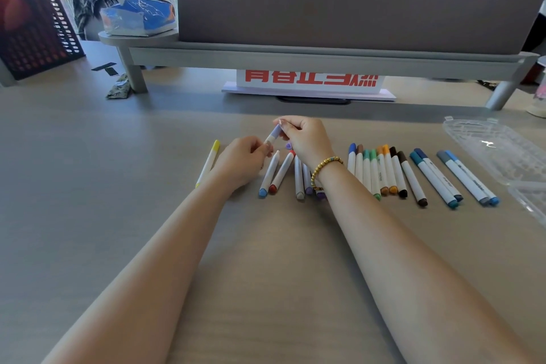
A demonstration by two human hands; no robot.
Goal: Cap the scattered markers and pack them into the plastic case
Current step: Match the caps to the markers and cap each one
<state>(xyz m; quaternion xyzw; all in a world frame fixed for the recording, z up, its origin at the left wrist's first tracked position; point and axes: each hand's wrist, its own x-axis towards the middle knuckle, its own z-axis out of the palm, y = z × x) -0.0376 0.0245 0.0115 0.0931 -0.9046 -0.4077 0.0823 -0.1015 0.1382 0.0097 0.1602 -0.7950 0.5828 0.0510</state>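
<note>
My left hand [245, 161] grips the white barrel of a lilac marker [270, 139] held above the desk. My right hand [304, 139] pinches the lilac cap [276, 130] on that marker's upper end. Below the hands lie several markers: a blue-ended one [269, 176], a red one [282, 173], a grey one [299, 183] and purple ones partly hidden by my right wrist. A yellow marker [208, 164] lies alone to the left. A row of capped markers [393, 171] lies to the right. The clear plastic case [502, 154] lies open at the far right.
A grey monitor riser [295, 56] with a dark screen spans the back of the desk. A white sign with red characters [310, 83] stands under it. A black mesh organiser [35, 29] and a tissue pack [139, 16] are at the back left. A cup [539, 97] is at the right edge.
</note>
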